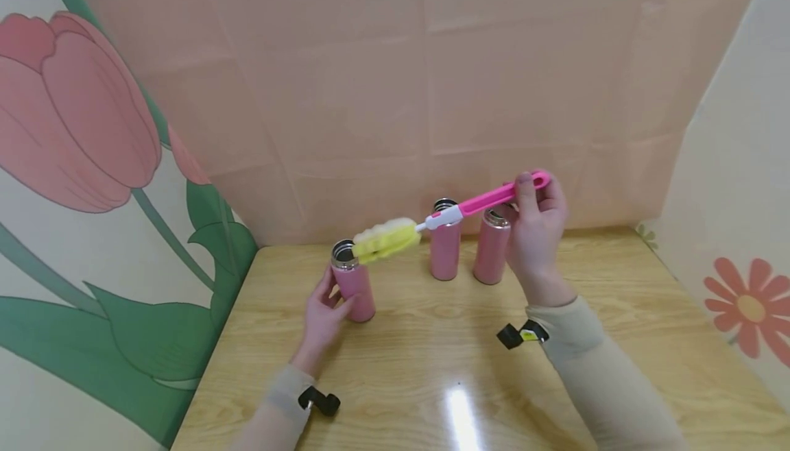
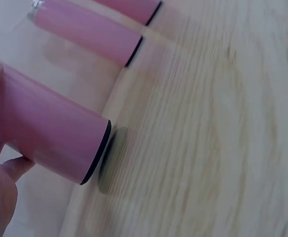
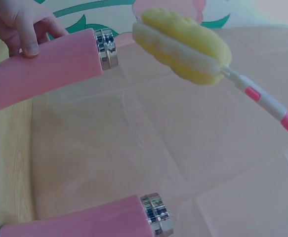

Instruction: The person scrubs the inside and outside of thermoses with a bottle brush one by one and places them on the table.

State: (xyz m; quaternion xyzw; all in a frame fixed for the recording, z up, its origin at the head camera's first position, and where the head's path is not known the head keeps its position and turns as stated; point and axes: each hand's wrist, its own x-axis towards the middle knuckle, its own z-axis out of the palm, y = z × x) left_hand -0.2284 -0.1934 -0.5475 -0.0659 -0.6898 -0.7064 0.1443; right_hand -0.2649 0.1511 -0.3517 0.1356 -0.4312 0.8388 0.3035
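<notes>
My left hand (image 1: 324, 315) grips a pink vacuum flask (image 1: 354, 292) around its side, and the flask leans slightly with its lidless steel mouth up. Its black-rimmed base is close over the table in the left wrist view. With my right hand (image 1: 540, 232) I hold a bottle brush by the end of its pink handle (image 1: 490, 199). The brush's yellow and white sponge head (image 3: 181, 47) points left, just outside the flask's mouth and apart from it in the right wrist view. Two more pink flasks, one in the middle (image 1: 445, 249) and one by my right hand (image 1: 492, 251), stand upright.
The wooden table (image 1: 395, 369) ends at the back against a wall covered with a creased pinkish sheet (image 1: 370, 94). A painted tulip wall (image 1: 80, 115) rises on the left, and a wall with a red flower (image 1: 749, 307) on the right.
</notes>
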